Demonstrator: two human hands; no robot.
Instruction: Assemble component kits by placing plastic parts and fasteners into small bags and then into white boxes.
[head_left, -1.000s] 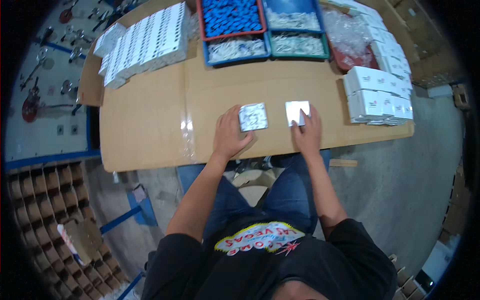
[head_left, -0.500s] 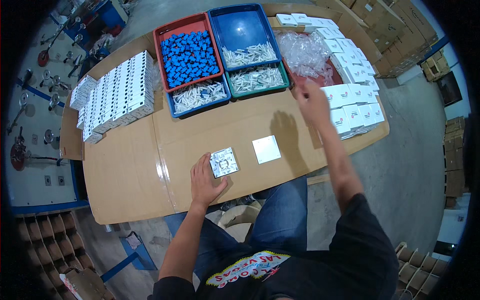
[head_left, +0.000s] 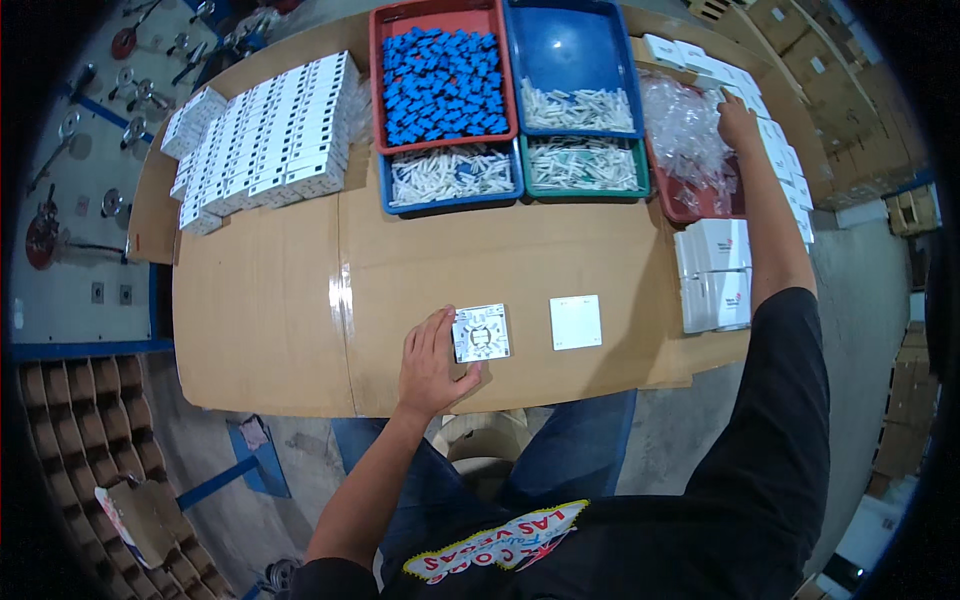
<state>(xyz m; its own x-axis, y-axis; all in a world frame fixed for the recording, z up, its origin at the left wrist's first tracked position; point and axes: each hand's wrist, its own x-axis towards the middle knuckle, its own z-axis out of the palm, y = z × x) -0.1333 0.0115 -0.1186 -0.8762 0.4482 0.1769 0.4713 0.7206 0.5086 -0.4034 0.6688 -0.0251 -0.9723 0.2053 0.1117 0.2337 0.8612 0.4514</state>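
Observation:
My left hand (head_left: 432, 365) rests near the table's front, its fingers along the left edge and thumb at the lower edge of a square white unit (head_left: 481, 333). The unit's upper face shows an open moulded interior with a round part in the middle. To its right, apart from it, lies a flat white square plate (head_left: 575, 323). My right hand (head_left: 738, 124) is stretched to the far right, over the boundary between crumpled clear plastic bags (head_left: 685, 130) and rows of white square pieces (head_left: 775, 150). Its fingertips are small and partly hidden, so their grip is unclear.
A red tray (head_left: 378, 95) holds blue connectors. A dark blue tray (head_left: 570, 50), a smaller blue tray (head_left: 388, 205) and a green tray (head_left: 640, 190) hold small white parts. Stacked white boxes (head_left: 275, 125) stand at the left. Cardboard (head_left: 260, 300) covers the table.
My right hand has moved farther away, from the near side of the plastic bags to their far right side. My left hand stays at the square unit. The whole view has shifted.

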